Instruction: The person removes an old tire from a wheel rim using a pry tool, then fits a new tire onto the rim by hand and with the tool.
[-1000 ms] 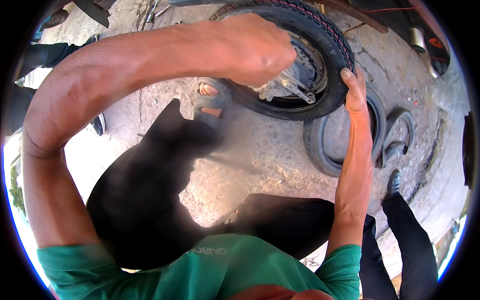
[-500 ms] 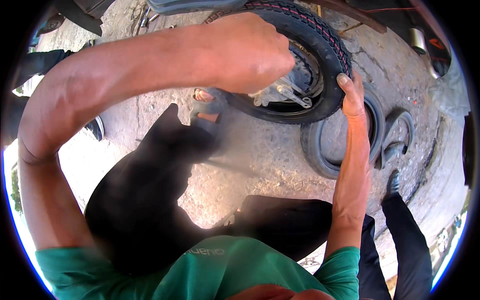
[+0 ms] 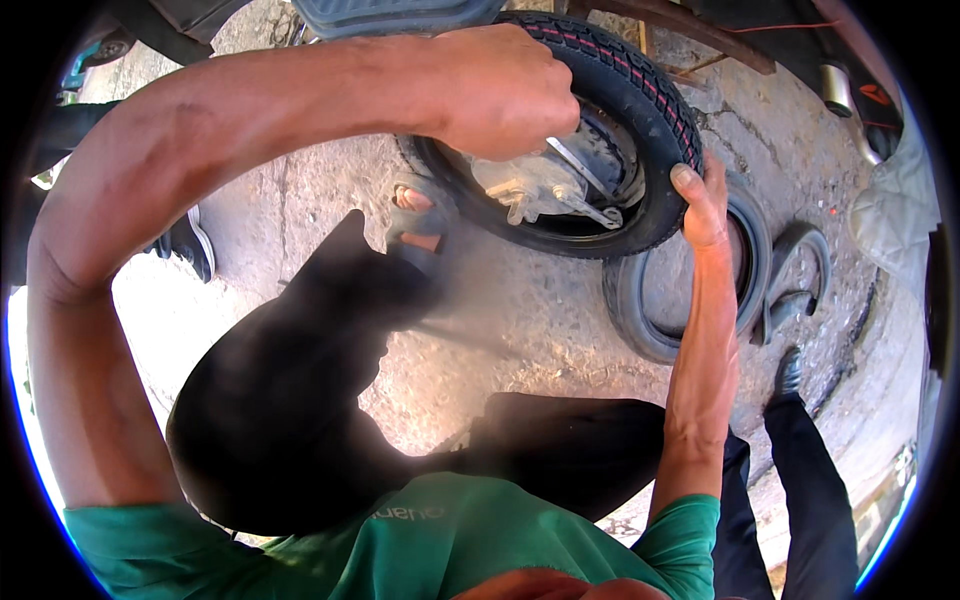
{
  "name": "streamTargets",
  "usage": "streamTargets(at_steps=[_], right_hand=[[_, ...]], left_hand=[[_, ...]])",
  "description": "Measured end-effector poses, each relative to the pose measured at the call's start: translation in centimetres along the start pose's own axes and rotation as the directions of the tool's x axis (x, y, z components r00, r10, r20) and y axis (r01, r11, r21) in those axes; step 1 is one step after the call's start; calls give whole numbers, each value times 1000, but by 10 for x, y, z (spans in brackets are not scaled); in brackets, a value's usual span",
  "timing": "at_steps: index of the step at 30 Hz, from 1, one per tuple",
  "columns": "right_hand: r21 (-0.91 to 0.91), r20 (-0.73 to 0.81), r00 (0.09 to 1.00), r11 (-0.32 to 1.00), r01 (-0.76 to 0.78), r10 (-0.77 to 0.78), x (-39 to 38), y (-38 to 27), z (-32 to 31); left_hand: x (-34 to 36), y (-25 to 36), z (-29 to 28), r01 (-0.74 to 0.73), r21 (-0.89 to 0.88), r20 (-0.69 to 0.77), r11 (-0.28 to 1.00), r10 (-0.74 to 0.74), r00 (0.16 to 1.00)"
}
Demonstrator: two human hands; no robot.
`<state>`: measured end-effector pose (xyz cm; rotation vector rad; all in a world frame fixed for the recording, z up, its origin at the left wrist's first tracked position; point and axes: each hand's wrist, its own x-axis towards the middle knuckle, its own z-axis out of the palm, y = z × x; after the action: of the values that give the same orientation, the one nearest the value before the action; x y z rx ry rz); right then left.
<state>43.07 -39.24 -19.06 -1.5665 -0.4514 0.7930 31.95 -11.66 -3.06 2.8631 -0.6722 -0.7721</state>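
Note:
A black motorcycle tyre (image 3: 655, 125) with red lines on its tread sits around a wheel with a dull metal brake hub (image 3: 545, 185). Over the wheel's left part my left hand (image 3: 515, 90) is closed in a fist. A slim, flat metal bar (image 3: 582, 168), resembling a tyre lever, sticks out from under that fist toward the hub; its other end is hidden. My right hand (image 3: 704, 200) grips the tyre's right edge, thumb on the sidewall and fingers around the tread.
Beneath the wheel's lower right, another tyre (image 3: 640, 325) lies on the concrete, with a curved rubber piece (image 3: 815, 250) beside it. A blue-grey plastic object (image 3: 395, 12) is at the top. Another person's leg (image 3: 815, 480) stands at right; a shoe (image 3: 190, 245) shows at left.
My left fist has shifted slightly up and left, and the metal bar now shows below it. The wheel sits slightly lower in view; my right hand keeps its grip.

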Motion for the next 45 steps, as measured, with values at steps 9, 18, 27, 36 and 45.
streamTargets(at_steps=[9, 18, 27, 36, 45], right_hand=[[39, 4, 1000, 999, 19, -19, 0, -8, 8], [94, -19, 1000, 995, 17, -15, 4, -7, 12], [92, 26, 999, 996, 17, -19, -1, -6, 10], [20, -60, 998, 1000, -2, 3, -1, 13, 3], [-26, -15, 999, 999, 38, -38, 0, 9, 0]], left_hand=[[6, 1, -2, 33, -25, 77, 999, -31, 997], [11, 0, -5, 33, 26, 125, 999, -36, 991], [12, 6, -8, -37, 0, 64, 999, 37, 997], [-12, 49, -10, 176, -211, 199, 961, -135, 971], [-13, 60, -6, 215, -196, 267, 957, -159, 951]])
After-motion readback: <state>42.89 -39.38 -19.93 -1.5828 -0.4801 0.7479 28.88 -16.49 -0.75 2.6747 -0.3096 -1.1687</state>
